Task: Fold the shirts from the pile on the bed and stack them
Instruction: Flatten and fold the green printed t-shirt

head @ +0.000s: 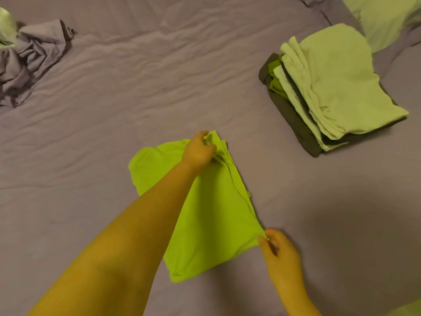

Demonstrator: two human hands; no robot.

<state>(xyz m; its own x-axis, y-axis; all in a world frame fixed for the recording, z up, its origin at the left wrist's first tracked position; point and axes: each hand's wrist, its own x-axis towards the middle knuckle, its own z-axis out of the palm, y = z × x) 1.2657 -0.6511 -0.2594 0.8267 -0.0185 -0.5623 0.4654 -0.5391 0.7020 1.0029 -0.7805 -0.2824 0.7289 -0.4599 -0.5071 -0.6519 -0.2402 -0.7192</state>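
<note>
Bed (159,87) carries all items. Folded stack (330,92) at two o'clock; unfolded pile (29,58) at ten. Bright green shirt (211,215) centre: left hand (199,150) pinches far corner, right hand (279,252) pinches near corner.

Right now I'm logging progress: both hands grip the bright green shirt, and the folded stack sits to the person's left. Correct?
Not quite. In the head view the folded stack sits to the person's right. The left hand and right hand do grip the bright green shirt.

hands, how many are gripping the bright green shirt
2: the left hand pinches the far end of the bright green shirt, and the right hand pinches its near right corner.
</note>
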